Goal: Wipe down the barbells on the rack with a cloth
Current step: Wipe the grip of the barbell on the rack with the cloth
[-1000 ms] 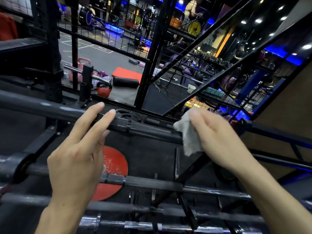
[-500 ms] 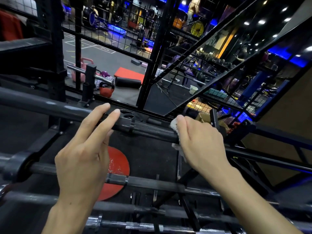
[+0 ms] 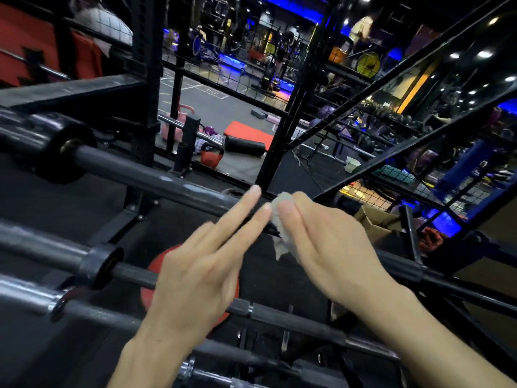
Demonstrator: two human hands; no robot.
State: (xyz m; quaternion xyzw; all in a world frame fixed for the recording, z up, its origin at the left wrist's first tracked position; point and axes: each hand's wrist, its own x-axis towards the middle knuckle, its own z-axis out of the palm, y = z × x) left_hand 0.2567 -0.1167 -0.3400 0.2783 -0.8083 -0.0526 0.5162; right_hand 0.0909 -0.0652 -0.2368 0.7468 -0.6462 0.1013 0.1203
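Sliding leftward, right hand (image 3: 330, 242) grips one small white cloth (image 3: 281, 228) on the top dark steel barbell (image 3: 156, 177) of four; left hand (image 3: 201, 273) rests straight-fingered beside it.

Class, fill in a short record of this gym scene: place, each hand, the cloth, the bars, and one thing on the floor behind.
place: gym, bars lying across a rack
left hand: fingers straight, resting on the top bar
right hand: presses the cloth onto the top bar
cloth: pale, crumpled, partly hidden under the hand
lower bars: untouched, nearer the camera
floor behind: red kettlebell
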